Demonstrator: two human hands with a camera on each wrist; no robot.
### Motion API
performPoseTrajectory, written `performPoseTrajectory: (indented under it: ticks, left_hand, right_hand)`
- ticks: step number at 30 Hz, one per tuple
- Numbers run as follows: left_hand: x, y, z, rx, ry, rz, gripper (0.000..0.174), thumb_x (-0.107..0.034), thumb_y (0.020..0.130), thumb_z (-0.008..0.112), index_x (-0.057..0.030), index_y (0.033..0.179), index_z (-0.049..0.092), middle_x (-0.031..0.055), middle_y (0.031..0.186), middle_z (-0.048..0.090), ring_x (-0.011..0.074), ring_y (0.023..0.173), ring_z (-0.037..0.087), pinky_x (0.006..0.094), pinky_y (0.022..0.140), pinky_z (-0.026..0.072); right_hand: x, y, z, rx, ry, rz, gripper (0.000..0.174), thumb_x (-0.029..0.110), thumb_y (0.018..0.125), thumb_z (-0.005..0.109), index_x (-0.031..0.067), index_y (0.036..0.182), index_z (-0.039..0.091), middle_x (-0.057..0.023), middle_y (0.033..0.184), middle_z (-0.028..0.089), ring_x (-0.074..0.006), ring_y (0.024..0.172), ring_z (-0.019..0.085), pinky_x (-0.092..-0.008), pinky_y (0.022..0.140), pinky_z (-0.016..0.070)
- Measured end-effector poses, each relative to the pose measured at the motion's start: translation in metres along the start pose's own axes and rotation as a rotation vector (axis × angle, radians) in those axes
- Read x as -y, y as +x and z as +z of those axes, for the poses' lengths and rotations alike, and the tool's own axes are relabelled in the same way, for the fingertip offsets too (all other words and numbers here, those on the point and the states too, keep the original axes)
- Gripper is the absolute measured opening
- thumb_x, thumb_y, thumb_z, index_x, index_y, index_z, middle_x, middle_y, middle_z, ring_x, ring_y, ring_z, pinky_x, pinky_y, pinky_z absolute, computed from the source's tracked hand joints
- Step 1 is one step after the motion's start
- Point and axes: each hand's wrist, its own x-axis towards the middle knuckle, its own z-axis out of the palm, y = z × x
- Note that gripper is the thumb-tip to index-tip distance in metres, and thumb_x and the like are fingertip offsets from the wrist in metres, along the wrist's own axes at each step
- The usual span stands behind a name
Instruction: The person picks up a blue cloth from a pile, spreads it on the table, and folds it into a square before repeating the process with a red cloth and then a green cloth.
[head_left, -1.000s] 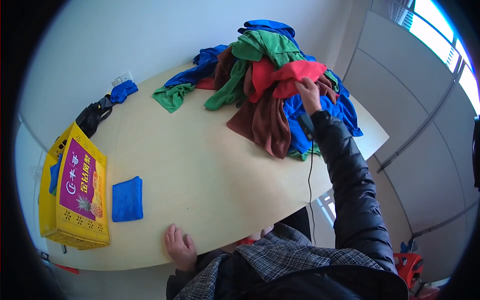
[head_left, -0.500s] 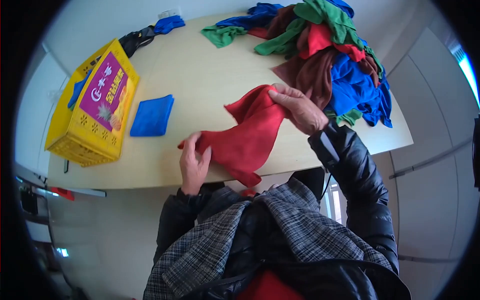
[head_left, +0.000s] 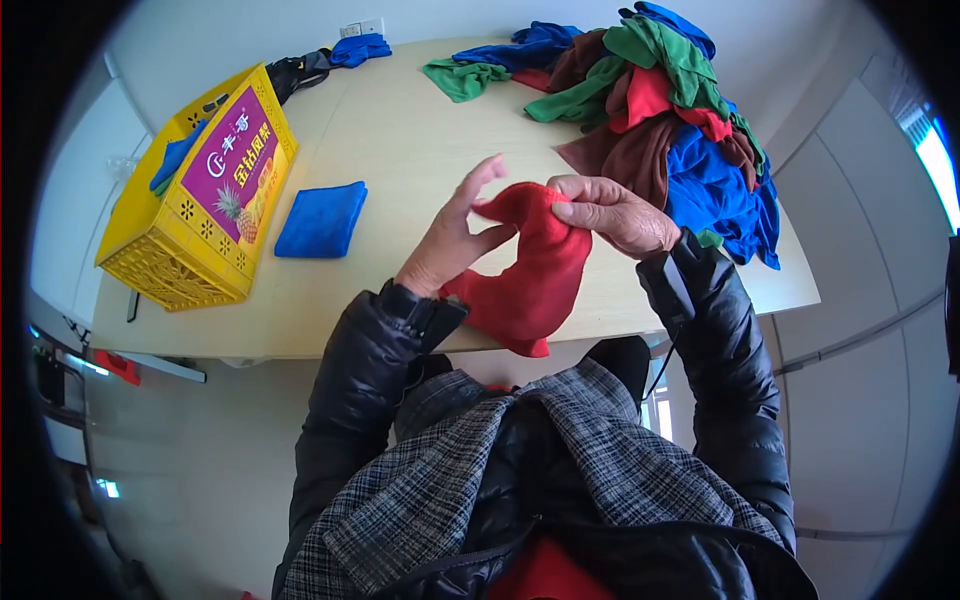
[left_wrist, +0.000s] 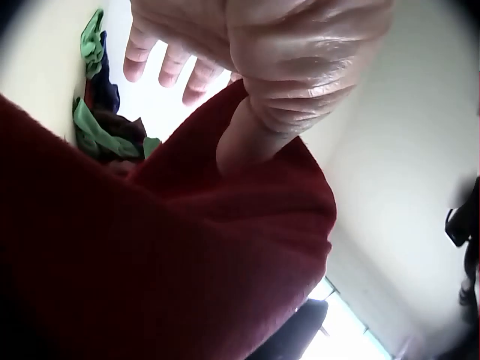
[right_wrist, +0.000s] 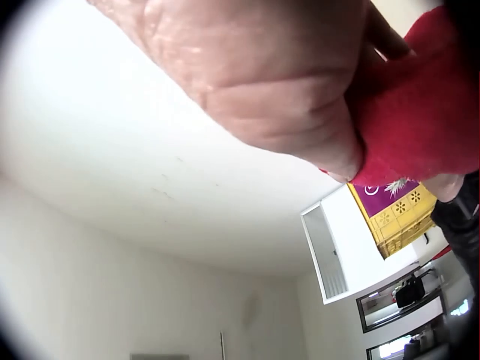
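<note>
A red cloth [head_left: 540,285] hangs from my right hand [head_left: 622,215], whose thumb and fingers pinch its upper edge above the table's front edge. On the cloth's other side is my left hand [head_left: 450,230], fingers spread and thumb against the fabric. The left wrist view shows that left thumb [left_wrist: 244,142] pressed to the red cloth while the fingers [left_wrist: 176,64] stay apart from it. Part of the cloth's lower left lies hidden behind the left wrist. A folded blue cloth [head_left: 320,220] lies flat on the table, left of both hands.
A heap of green, brown, red and blue cloths [head_left: 715,195] covers the table's right back. At the left stands a yellow crate [head_left: 185,265] with blue fabric inside. A black bag [head_left: 298,75] and a small blue cloth [head_left: 360,50] lie near the wall.
My right hand has taken the red cloth from the heap and brought it to the table's front. The left hand left the table, held the cloth's lower corner, then moved up with its fingers spread.
</note>
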Motion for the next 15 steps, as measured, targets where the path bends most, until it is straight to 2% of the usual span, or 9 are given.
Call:
performPoseTrajectory:
  ticks: [1, 4, 6, 8, 9, 10, 13, 15]
  left_hand:
    - [0.001, 0.004, -0.002, 0.003, -0.003, 0.005, 0.044, -0.004, 0.087, 0.073, -0.0035, 0.129, 0.060, 0.0107, 0.119, 0.067, 0.0216, 0.114, 0.061, 0.0341, 0.098, 0.0496]
    - [0.001, 0.011, -0.023, 0.215, -0.179, -0.441, 0.029, -0.005, 0.093, 0.070, -0.0021, 0.121, 0.066, 0.0045, 0.104, 0.069, 0.0131, 0.102, 0.062, 0.0288, 0.092, 0.0512]
    - [-0.007, 0.015, -0.038, 0.162, -0.195, -0.387, 0.024, -0.007, 0.095, 0.069, -0.0015, 0.118, 0.067, 0.0027, 0.102, 0.069, 0.0111, 0.099, 0.062, 0.0274, 0.090, 0.0512]
    - [-0.020, 0.018, -0.048, 0.035, -0.229, -0.301, 0.017, -0.010, 0.098, 0.067, -0.0003, 0.112, 0.069, -0.0008, 0.096, 0.068, 0.0070, 0.094, 0.060, 0.0247, 0.086, 0.0510]
    - [-0.030, 0.022, -0.049, 0.039, -0.224, -0.305, 0.017, -0.010, 0.098, 0.067, -0.0003, 0.112, 0.069, -0.0008, 0.096, 0.068, 0.0070, 0.094, 0.060, 0.0247, 0.086, 0.0510]
    - [-0.045, 0.030, -0.049, 0.079, -0.137, -0.269, 0.019, -0.011, 0.098, 0.066, -0.0010, 0.114, 0.069, -0.0014, 0.099, 0.069, 0.0067, 0.095, 0.060, 0.0239, 0.088, 0.0500]
    - [-0.086, 0.050, -0.047, 0.175, 0.040, -0.189, 0.023, -0.014, 0.099, 0.066, -0.0024, 0.118, 0.068, -0.0024, 0.106, 0.069, 0.0060, 0.099, 0.060, 0.0222, 0.091, 0.0479]
    - [-0.104, 0.057, -0.045, 0.009, 0.020, -0.106, 0.021, -0.017, 0.099, 0.066, -0.0021, 0.114, 0.069, -0.0024, 0.101, 0.068, 0.0061, 0.095, 0.060, 0.0220, 0.086, 0.0488]
  right_hand:
    - [0.003, -0.002, 0.002, 0.037, -0.010, 0.005, 0.020, 0.016, 0.101, 0.064, 0.0063, 0.118, 0.069, 0.0021, 0.108, 0.070, -0.0079, 0.101, 0.065, -0.0243, 0.096, 0.0498]
    - [0.012, -0.011, 0.008, -0.027, -0.042, 0.013, 0.019, 0.014, 0.101, 0.063, 0.0052, 0.117, 0.068, 0.0027, 0.106, 0.070, -0.0066, 0.100, 0.063, -0.0239, 0.095, 0.0491]
    - [0.016, -0.016, 0.005, -0.064, -0.055, 0.007, 0.018, 0.013, 0.101, 0.063, 0.0047, 0.117, 0.068, 0.0030, 0.106, 0.069, -0.0060, 0.099, 0.063, -0.0237, 0.095, 0.0488]
    - [0.018, -0.017, -0.004, -0.146, -0.440, 0.074, 0.019, 0.012, 0.100, 0.064, 0.0026, 0.117, 0.067, 0.0026, 0.104, 0.069, -0.0058, 0.097, 0.062, -0.0240, 0.092, 0.0491]
    - [0.017, -0.018, -0.006, -0.183, -0.630, 0.110, 0.020, 0.011, 0.100, 0.064, 0.0016, 0.117, 0.067, 0.0025, 0.103, 0.069, -0.0058, 0.096, 0.061, -0.0241, 0.091, 0.0493]
    - [0.014, -0.017, -0.004, -0.185, -0.624, 0.106, 0.020, 0.011, 0.100, 0.064, 0.0016, 0.117, 0.067, 0.0025, 0.103, 0.069, -0.0058, 0.096, 0.061, -0.0241, 0.091, 0.0493]
    - [0.006, -0.010, 0.009, -0.225, -0.955, 0.148, 0.022, 0.010, 0.098, 0.065, -0.0016, 0.116, 0.065, 0.0007, 0.095, 0.068, -0.0070, 0.091, 0.060, -0.0254, 0.086, 0.0504]
    - [-0.007, -0.009, 0.009, -0.232, -0.897, 0.116, 0.023, 0.011, 0.097, 0.065, -0.0020, 0.116, 0.065, 0.0003, 0.093, 0.068, -0.0076, 0.089, 0.061, -0.0259, 0.084, 0.0510]
